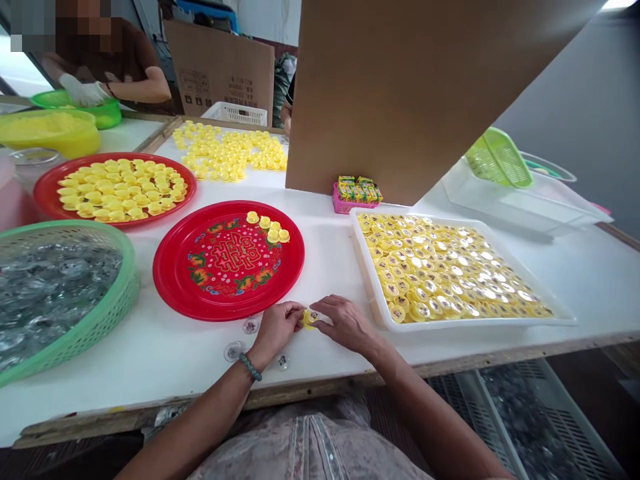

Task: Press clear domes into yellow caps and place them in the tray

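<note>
Between my fingers is a small round yellow piece with a clear printed cap (311, 316). My left hand (280, 328) pinches its left side, and my right hand (345, 321) grips it from the right. Several loose clear caps (233, 351) lie on the table by my left wrist. Just beyond my hands, a red tray (175, 293) carries a few yellow pieces (273, 233) at its far right edge. To the right, a white tray (373, 287) is filled with capped yellow pieces (440, 267).
A green basket (131, 267) of clear caps stands at left, with another red tray (189, 193) of yellow pieces behind it. Loose yellow pieces (230, 153) spread farther back. A cardboard panel (390, 100) rises behind a pink basket (345, 207). A gloved co-worker (135, 67) is at far left.
</note>
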A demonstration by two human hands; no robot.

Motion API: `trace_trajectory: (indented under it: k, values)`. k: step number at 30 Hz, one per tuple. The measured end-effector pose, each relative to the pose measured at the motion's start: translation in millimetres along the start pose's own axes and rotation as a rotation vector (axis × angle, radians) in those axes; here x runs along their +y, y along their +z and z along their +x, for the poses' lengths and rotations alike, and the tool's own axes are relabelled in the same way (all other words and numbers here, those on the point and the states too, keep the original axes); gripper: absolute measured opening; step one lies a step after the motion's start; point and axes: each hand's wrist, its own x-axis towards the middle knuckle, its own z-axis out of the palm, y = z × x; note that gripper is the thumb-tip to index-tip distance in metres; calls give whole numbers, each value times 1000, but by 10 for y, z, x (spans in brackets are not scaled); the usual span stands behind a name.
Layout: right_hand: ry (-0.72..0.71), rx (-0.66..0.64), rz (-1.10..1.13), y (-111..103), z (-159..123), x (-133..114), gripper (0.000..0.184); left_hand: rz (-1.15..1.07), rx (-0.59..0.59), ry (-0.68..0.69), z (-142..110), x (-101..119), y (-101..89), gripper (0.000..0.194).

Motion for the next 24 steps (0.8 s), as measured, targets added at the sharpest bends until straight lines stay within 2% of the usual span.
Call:
trace_trajectory:
  k: [6,10,14,18,24]
  values:
    - [151,12,2,17,-78,-110,23,38,1,-27,-25,-23,41,27]
    - [237,56,-17,58,-173,-204,21,71,2,-23,-27,-23,45,33]
    - [245,81,-4,159,-239,-224,23,140,-52,34,-15,-3,50,33]
    - [228,101,-32,249,-258,-204,20,134,-60,35,-24,1,78,30]
    - [203,52,-56,219,-209,-168,21,122,-44,58,8,-52,92,28]
